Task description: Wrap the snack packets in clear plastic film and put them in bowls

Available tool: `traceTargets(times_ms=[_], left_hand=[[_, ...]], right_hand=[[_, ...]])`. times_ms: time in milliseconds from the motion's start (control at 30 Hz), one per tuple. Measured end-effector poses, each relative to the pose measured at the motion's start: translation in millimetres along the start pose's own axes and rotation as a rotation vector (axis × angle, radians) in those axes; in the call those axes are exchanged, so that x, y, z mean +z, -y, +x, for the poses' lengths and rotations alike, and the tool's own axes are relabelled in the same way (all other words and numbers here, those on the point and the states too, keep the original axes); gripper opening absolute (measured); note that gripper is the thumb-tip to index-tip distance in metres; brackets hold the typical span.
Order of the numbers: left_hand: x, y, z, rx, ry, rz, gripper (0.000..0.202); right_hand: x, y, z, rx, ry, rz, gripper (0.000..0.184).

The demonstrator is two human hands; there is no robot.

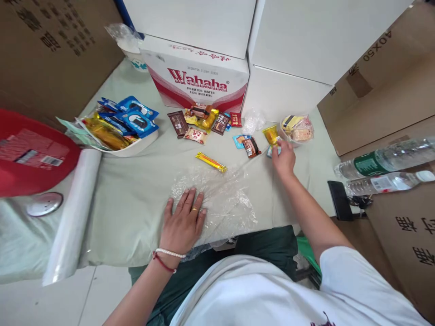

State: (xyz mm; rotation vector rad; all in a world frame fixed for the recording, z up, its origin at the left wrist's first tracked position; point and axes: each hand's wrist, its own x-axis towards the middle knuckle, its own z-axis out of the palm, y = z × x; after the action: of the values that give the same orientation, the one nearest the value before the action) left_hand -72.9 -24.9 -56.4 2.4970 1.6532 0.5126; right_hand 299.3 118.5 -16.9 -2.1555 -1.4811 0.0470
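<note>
My left hand [183,219] lies flat with fingers spread on a sheet of clear plastic film [231,199] on the cloth-covered table. A yellow snack stick [211,162] lies just beyond that film. My right hand [284,159] reaches to the right side, its fingers closed at a small blue snack packet [270,151], partly hidden by them. Right behind these fingertips is a yellow wrapped snack [271,134]. To the left lie a brown wrapped snack [252,147] and a light-blue packet [238,141]. A round tub of snacks [297,129] stands beyond my right hand.
Several wrapped snacks [204,118] lie before the Wahaha carton [200,81]. On the left are a white bowl [136,146] of packets, a film roll [73,217] and a red container [34,154]. Plastic bottles [390,181] and a phone [340,199] lie right.
</note>
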Motion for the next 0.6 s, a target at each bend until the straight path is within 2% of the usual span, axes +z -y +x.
traceTargets(times_ms=[67,133,233,300,400,467,533,600], left_hand=[[0.1,1.3,-0.5,0.011,-0.010,0.004,0.052],[0.4,1.9,-1.1,0.020,-0.020,-0.010,0.053],[1.2,1.0,-0.8,0.010,-0.032,-0.032,0.056],[1.6,-0.7,0.1,-0.006,-0.028,-0.038,0.057],[0.9,-4.0,1.2,-0.032,-0.008,-0.050,0.057],[-0.3,-6.2,1.3,-0.051,0.008,-0.061,0.056],[-1.1,-8.1,0.9,-0.064,0.024,-0.070,0.056],[-0.9,-9.3,0.3,-0.069,0.036,-0.068,0.057]], right_hand=[[3.7,1.4,28.3,0.058,0.033,-0.146,0.048],[10.5,7.4,45.2,0.105,0.104,-0.225,0.054],[18.5,12.6,52.7,0.137,0.135,-0.236,0.049],[18.1,8.9,50.7,0.133,0.083,-0.137,0.042],[8.1,-0.8,37.8,0.080,-0.008,0.112,0.038],[-3.9,-1.0,19.5,0.027,-0.015,0.281,0.038],[-19.0,9.6,-7.0,-0.042,0.069,0.448,0.040],[-34.7,30.4,-39.0,-0.156,0.226,0.588,0.041]])
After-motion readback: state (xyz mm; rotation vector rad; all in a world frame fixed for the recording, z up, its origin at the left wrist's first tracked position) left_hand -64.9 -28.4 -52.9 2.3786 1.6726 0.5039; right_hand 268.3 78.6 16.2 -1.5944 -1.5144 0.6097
